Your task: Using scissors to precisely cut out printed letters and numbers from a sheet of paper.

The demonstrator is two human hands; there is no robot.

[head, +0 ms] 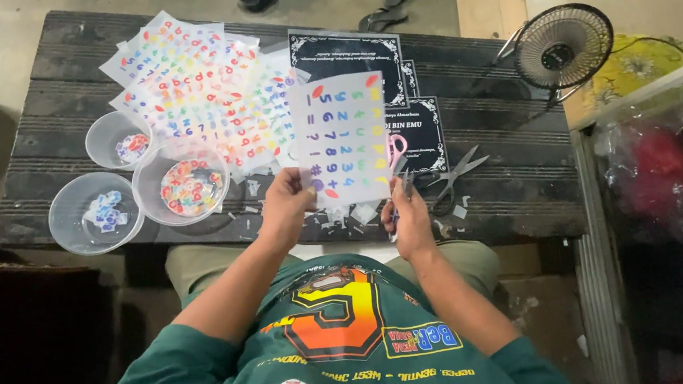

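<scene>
My left hand (286, 206) pinches the lower left edge of a clear sheet of coloured number stickers (341, 138), held upright in front of me. At the sheet's lower right edge my right hand (408, 215) grips pink-handled scissors (396, 158), whose blades meet the sheet. A second pair of scissors with dark handles (450, 180) lies on the dark wooden table (62, 152) just right of my right hand. Small offcuts are scattered on the table under the sheet.
A fanned pile of coloured letter and number sheets (198, 89) lies at the table's left. Three clear round tubs (180, 182) with cut pieces stand at the front left. Black printed cards (344, 50) lie behind the sheet. A small black fan (561, 47) stands at the right.
</scene>
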